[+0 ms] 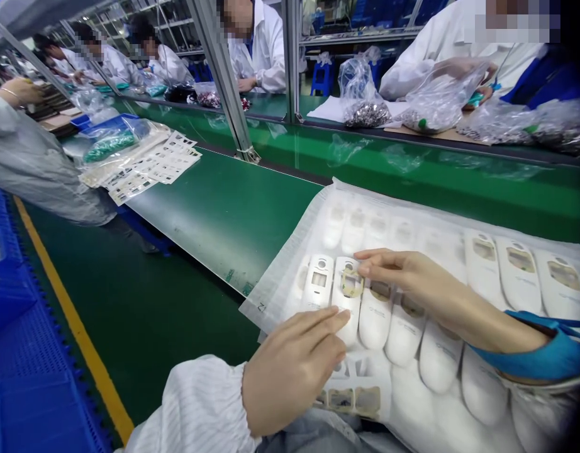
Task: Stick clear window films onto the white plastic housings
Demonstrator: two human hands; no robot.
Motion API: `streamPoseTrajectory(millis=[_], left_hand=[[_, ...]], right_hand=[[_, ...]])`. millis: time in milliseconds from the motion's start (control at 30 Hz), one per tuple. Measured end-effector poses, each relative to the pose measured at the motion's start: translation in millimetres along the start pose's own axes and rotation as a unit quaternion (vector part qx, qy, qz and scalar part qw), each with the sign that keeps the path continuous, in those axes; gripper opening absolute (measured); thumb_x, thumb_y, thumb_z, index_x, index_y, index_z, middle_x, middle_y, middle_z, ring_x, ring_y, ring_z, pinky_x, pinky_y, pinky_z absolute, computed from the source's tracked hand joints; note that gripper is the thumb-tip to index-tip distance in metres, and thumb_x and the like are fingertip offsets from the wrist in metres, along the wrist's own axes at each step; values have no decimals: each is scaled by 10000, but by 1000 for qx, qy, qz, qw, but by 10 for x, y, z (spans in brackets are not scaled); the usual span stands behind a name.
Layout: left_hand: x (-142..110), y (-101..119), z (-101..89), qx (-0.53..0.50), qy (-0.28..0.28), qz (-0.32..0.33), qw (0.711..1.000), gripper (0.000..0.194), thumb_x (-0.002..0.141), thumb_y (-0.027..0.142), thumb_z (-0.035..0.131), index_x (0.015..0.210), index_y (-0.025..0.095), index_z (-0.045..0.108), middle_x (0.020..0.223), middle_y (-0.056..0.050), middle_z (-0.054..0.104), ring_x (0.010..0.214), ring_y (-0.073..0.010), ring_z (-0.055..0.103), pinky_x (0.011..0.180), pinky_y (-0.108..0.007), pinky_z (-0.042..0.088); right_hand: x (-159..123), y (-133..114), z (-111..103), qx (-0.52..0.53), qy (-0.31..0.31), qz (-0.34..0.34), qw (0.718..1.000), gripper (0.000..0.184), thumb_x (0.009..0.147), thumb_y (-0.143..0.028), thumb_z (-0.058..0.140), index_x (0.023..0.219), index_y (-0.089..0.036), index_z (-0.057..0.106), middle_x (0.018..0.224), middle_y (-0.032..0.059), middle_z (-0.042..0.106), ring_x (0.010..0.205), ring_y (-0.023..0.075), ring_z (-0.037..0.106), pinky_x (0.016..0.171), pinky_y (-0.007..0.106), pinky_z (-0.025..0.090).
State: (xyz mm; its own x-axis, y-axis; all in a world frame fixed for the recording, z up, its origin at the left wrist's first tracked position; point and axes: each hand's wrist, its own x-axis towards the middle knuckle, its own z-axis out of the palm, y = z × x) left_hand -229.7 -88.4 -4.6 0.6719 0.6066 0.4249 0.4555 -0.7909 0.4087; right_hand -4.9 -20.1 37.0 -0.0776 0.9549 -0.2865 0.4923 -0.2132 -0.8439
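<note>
A white plastic housing [340, 301] with a rectangular window lies in a row of similar housings. My left hand [294, 365] rests its outstretched fingers on the lower part of that housing. At the window sits a thin yellowish adhesive frame [351, 294]; the fingertips of my right hand [403, 272] pinch at its upper right edge. To the left lies a housing with a light window panel [317, 294]. Housings to the right show darker window areas. Close to my left wrist, a sheet of adhesive pieces [384, 393] is partly covered by my hand.
Translucent wrapping sheet [280, 296] lies under and over the housings on the green bench [224, 214]. Farther left are label sheets [153, 165] and a bag of green parts [111, 145]. Metal posts [224, 82] stand before co-workers and bagged parts [368, 113]. Another person's sleeve [35, 157] is at left.
</note>
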Motion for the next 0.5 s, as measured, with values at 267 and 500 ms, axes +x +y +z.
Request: streamPoseTrajectory(millis=[267, 500], left_hand=[[-3, -68, 112, 9, -11, 2, 1000, 130, 920, 94, 461, 902, 115, 589, 1338, -126, 550, 1287, -184, 473, 1096, -328, 423], [4, -51, 121, 21, -12, 2, 1000, 147, 914, 96, 461, 878, 114, 602, 1325, -126, 560, 1277, -185, 483, 1092, -321, 423]], right_hand=[[17, -29, 68, 46, -15, 40, 998, 358, 718, -501, 698, 635, -153, 681, 1314, 69, 547, 493, 31, 467, 370, 217, 357], [43, 15, 90, 91, -10, 34, 995, 324, 690, -468, 724, 643, -151, 683, 1317, 85, 545, 458, 19, 436, 343, 217, 327]])
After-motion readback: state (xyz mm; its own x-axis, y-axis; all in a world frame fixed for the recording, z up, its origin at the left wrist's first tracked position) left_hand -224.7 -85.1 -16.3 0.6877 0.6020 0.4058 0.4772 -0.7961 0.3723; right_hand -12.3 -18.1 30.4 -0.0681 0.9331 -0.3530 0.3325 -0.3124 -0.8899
